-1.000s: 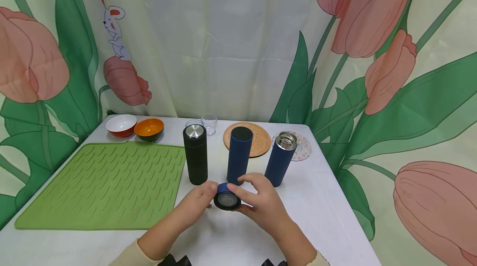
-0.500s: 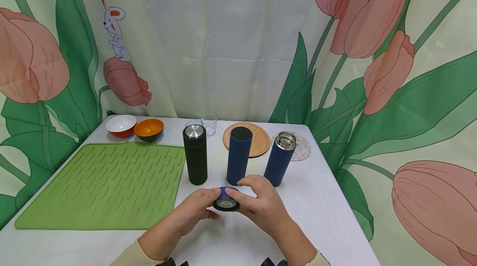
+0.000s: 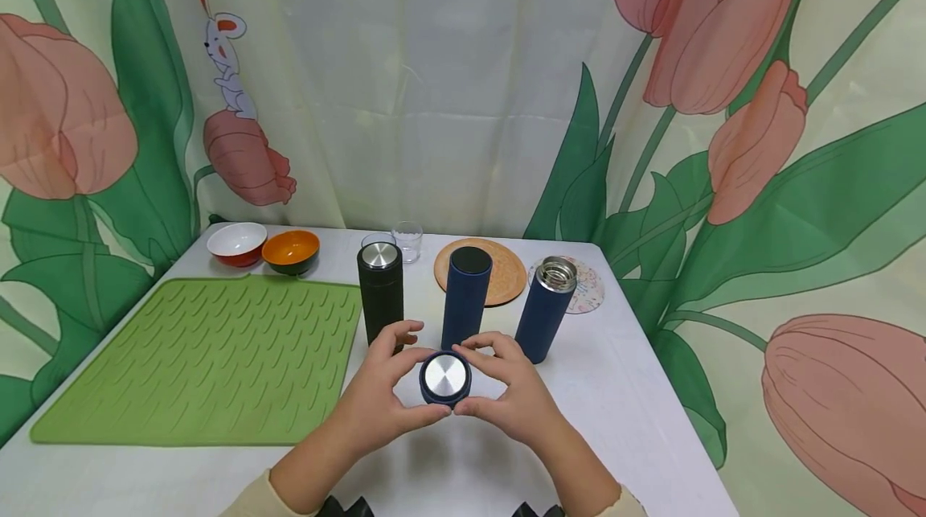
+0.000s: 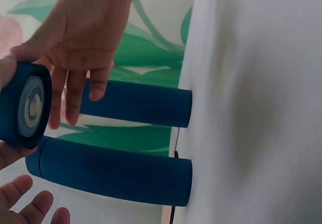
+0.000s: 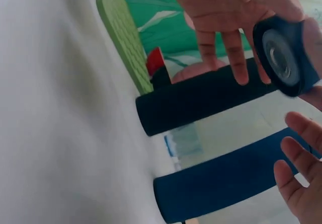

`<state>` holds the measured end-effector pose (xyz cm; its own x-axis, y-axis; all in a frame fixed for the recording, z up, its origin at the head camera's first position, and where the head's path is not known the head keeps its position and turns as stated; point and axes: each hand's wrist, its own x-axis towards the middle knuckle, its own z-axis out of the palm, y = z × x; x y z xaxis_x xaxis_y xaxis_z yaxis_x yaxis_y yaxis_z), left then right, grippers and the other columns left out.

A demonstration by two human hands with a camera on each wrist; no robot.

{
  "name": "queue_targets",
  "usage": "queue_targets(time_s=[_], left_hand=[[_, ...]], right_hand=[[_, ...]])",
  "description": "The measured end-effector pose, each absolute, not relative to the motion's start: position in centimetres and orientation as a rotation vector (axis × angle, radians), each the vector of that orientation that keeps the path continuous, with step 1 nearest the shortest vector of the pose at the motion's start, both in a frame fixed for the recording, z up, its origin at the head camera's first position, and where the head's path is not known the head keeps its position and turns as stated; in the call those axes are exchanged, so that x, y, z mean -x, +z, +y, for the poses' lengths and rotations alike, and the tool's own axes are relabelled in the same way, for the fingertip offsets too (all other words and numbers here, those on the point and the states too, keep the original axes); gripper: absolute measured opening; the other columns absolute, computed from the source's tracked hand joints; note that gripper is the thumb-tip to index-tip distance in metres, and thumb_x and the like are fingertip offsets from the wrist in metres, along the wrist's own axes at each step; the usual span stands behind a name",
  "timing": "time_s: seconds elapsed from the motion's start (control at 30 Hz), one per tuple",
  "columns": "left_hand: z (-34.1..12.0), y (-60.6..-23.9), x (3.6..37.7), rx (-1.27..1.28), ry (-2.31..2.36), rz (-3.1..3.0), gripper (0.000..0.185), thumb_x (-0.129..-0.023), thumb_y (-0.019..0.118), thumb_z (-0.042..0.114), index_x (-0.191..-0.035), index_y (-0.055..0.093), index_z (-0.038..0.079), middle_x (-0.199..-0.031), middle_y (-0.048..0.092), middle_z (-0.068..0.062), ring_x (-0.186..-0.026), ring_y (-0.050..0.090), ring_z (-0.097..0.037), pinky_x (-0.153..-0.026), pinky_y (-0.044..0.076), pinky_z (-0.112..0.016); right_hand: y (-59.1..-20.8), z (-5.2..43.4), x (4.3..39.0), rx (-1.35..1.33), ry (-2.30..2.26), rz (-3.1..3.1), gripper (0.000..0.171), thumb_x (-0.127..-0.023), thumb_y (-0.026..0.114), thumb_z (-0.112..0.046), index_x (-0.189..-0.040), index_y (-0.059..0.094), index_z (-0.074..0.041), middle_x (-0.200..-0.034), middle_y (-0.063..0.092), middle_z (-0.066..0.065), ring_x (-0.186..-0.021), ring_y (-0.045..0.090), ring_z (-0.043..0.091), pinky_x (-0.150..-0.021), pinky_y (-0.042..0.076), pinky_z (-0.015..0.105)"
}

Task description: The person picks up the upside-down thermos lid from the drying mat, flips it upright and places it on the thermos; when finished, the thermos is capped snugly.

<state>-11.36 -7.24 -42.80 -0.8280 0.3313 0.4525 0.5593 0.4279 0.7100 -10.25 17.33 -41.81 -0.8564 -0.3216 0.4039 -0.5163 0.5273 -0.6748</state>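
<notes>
A blue bottle lid (image 3: 445, 376) is held up above the table, its round silver top turned to the head camera. My left hand (image 3: 379, 392) pinches its left side between thumb and forefinger. On the other side my right hand (image 3: 514, 388) pinches it the same way, other fingers spread. The underside of the lid (image 4: 31, 105), with a pale inner disc, shows in the left wrist view. Behind the hands stand a black bottle (image 3: 380, 288) with a silver-topped lid, a dark-topped blue bottle (image 3: 466, 296), and a blue bottle (image 3: 546, 312) whose steel mouth is uncovered.
A green ridged mat (image 3: 202, 364) covers the table's left part. At the back are a white-lined bowl (image 3: 237, 242), an orange-lined bowl (image 3: 291, 250), clear glasses (image 3: 407, 242), a round wooden board (image 3: 510, 272) and a patterned round coaster (image 3: 589, 288).
The lid has turned from showing its underside to showing its silver top. Both hands have shifted their fingers around it, the left forefinger and thumb now spread across its side. The bottles stay put.
</notes>
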Motion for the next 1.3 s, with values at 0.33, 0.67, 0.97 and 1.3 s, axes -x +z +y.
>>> queue_targets(time_s=[0.33, 0.67, 0.97, 1.3], left_hand=[[-6.5, -42.8, 11.0, 0.790, -1.377, -2.461, 0.066, -0.073, 0.097, 0.050, -0.132, 0.072, 0.034, -0.151, 0.053, -0.002, -0.138, 0.052, -0.023, -0.105, 0.051, -0.057], [-6.3, -43.2, 10.4, 0.699, -1.478, -2.425, 0.065, -0.071, 0.100, 0.040, -0.128, 0.074, 0.027, -0.146, 0.054, 0.004, -0.136, 0.054, -0.021, -0.103, 0.057, -0.049], [-6.4, -43.6, 10.2, 0.699, -1.507, -2.426, 0.064, -0.069, 0.101, 0.040, -0.127, 0.073, 0.035, -0.146, 0.055, -0.002, -0.135, 0.054, -0.020, -0.103, 0.055, -0.047], [-5.3, -44.0, 10.5, 0.736, -1.533, -2.448, 0.068, -0.069, 0.099, 0.049, -0.130, 0.072, 0.034, -0.141, 0.056, 0.014, -0.133, 0.056, -0.014, -0.106, 0.055, -0.047]], right_hand=[[-42.7, 16.9, 10.1, -0.595, 1.546, -2.511, 0.065, -0.077, 0.093, -0.035, -0.138, 0.073, -0.027, -0.132, 0.066, -0.009, -0.126, 0.058, 0.013, -0.101, 0.053, 0.041], [-42.7, 19.4, 10.6, -0.540, 1.224, -2.136, 0.036, -0.097, 0.078, -0.032, -0.128, 0.077, -0.013, -0.123, 0.067, 0.005, -0.115, 0.059, 0.009, -0.095, 0.051, 0.022], [-42.2, 25.9, 14.8, 0.245, 1.254, -2.509, 0.110, -0.092, 0.082, -0.046, -0.173, 0.011, -0.021, -0.173, 0.010, 0.018, -0.160, 0.014, 0.039, -0.124, 0.031, 0.066], [-43.6, 28.6, 18.3, 0.257, 1.311, -2.766, 0.090, -0.093, 0.081, -0.045, -0.163, 0.040, -0.004, -0.174, 0.027, 0.014, -0.161, 0.021, 0.046, -0.124, 0.027, 0.070]])
